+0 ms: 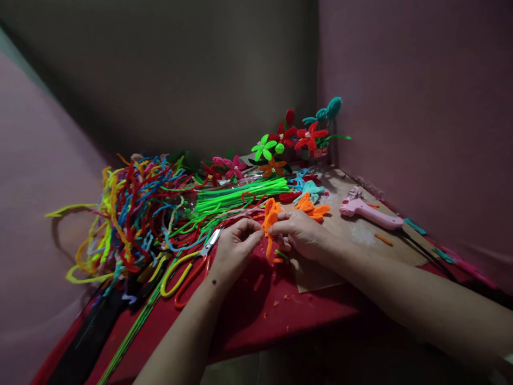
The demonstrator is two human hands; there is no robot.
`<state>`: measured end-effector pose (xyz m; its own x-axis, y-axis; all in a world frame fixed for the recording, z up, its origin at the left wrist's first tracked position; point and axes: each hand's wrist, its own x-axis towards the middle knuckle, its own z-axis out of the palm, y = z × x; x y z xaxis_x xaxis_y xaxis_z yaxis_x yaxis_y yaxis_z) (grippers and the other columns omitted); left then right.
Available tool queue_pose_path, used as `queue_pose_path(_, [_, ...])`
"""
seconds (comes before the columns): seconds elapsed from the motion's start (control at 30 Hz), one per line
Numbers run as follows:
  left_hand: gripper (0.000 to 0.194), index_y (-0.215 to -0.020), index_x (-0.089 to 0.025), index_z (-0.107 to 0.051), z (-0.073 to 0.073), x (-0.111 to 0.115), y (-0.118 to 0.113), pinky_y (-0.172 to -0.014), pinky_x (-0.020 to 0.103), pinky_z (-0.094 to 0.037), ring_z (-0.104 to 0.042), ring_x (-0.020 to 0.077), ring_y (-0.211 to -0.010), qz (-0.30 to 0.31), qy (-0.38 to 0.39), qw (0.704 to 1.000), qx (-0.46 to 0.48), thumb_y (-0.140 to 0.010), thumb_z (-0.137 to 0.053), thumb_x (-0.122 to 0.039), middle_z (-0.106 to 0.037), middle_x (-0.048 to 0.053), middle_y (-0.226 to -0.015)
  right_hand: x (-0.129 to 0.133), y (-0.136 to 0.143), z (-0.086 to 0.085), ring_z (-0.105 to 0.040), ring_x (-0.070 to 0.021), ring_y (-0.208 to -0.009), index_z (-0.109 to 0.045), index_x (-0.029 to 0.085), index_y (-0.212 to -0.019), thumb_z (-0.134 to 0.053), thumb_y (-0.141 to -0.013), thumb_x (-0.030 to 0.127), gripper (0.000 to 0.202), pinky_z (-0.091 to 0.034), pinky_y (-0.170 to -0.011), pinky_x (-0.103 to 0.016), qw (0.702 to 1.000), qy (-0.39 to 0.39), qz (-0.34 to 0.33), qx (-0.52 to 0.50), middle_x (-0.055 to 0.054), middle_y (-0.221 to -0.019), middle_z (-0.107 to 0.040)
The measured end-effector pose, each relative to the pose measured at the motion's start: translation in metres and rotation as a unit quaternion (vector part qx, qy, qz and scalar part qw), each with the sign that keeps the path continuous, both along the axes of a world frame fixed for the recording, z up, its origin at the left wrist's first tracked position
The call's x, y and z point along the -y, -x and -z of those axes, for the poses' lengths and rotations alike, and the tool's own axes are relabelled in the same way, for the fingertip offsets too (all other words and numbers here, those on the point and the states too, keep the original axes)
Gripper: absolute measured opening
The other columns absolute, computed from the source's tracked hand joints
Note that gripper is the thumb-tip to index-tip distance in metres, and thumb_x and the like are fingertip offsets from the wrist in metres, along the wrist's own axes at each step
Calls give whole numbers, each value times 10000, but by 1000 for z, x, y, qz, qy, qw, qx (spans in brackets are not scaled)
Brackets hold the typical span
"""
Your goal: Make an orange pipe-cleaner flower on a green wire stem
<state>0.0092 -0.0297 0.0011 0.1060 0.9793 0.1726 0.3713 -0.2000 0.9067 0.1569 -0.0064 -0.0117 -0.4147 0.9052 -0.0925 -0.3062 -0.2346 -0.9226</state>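
Note:
Between my two hands, just above the red tabletop, is an orange pipe-cleaner petal piece (271, 214) with a tail hanging below. My left hand (236, 246) pinches its left side between thumb and fingertips. From the right, my right hand (300, 232) closes its thumb and fingers on the same piece. More orange pipe-cleaner petals (316, 208) lie just behind my right hand. Scissors (192, 272) with yellow and red-orange handles rest left of my left hand, the blades partly behind it.
A tangled heap of coloured pipe cleaners (132, 214) fills the left. Straight green pipe cleaners (244, 195) lie behind my hands. Finished pipe-cleaner flowers (308, 136) stand at the back. A pink glue gun (371, 213) with a black cord lies on cardboard (332, 192) at right.

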Motion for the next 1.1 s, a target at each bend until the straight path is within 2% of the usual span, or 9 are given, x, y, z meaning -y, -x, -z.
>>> queue_pose_path(0.23, [107, -654, -139, -571, 0, -4, 2, -478, 201, -317, -390, 66, -488, -14, -3, 999, -30, -685, -613, -233, -492, -42, -554, -1, 2, 2, -301, -46, -291, -475, 159, -454, -555, -528, 100, 124, -185, -310, -202, 999, -8, 32, 43, 61, -343, -400])
queue_pose_path(0.37, [79, -659, -143, -580, 4, -1, -1, -508, 210, -359, -449, 89, -520, -38, -74, 991, -100, -706, -572, -206, -531, -17, -583, -3, 7, 10, -323, -56, -299, -480, 162, -477, -556, -546, 119, 112, -209, -303, -207, 998, 19, 55, 20, 39, -391, -471])
queue_pose_path(0.43, [79, -668, -148, -581, 8, 2, -4, -538, 226, -382, -481, 106, -548, -45, -164, 969, -180, -726, -536, -179, -553, 1, -609, -1, 10, 12, -339, -58, -306, -486, 161, -489, -549, -552, 111, 103, -224, -313, -207, 997, 17, 71, 25, 40, -392, -470])
queue_pose_path(0.53, [148, -651, -151, -573, 13, 4, -9, -592, 266, -402, -516, 151, -618, -30, -305, 890, -339, -765, -481, -163, -567, 43, -635, 1, 11, 14, -344, -54, -317, -456, 163, -470, -550, -563, 103, 146, -230, -336, -204, 994, 13, 100, 34, 54, -362, -417])
queue_pose_path(0.63, [202, -673, -147, -583, 12, 3, -10, -641, 300, -416, -534, 187, -695, -3, -335, 849, -410, -808, -433, -160, -581, 79, -691, 1, 10, 15, -332, -54, -332, -453, 165, -491, -571, -573, 119, 151, -212, -350, -209, 993, 16, 117, 19, 62, -371, -403])
queue_pose_path(0.73, [128, -789, -152, -597, 6, 0, -5, -737, 300, -422, -541, 183, -809, 28, -271, 916, -295, -814, -483, -206, -594, 77, -825, -3, 9, 18, -321, -55, -351, -508, 155, -546, -591, -590, 159, 95, -203, -365, -214, 993, 10, 114, -2, 64, -400, -413])
queue_pose_path(0.83, [123, -779, -164, -583, 2, -5, 1, -725, 266, -415, -534, 146, -764, 22, -114, 990, -78, -799, -542, -278, -582, 31, -800, -4, 7, 18, -315, -51, -382, -572, 141, -608, -608, -611, 189, 60, -213, -391, -212, 994, -21, 106, -3, 64, -435, -433])
queue_pose_path(0.97, [200, -734, -133, -600, 4, -8, 5, -644, 249, -397, -508, 115, -633, 75, 98, 987, 103, -779, -573, -326, -579, 16, -694, -1, 6, 14, -427, -71, -490, -631, 135, -675, -603, -642, 196, 75, -316, -485, -216, 993, -86, 86, 5, 27, -564, -556])
queue_pose_path(1.1, [176, -677, -114, -628, 5, -8, 7, -617, 240, -383, -499, 102, -578, 113, 153, 971, 144, -736, -628, -280, -582, 13, -616, 2, 5, 14, -524, -116, -612, -649, 138, -680, -588, -662, 206, 93, -386, -606, -250, 991, -115, 67, 13, -4, -647, -614])
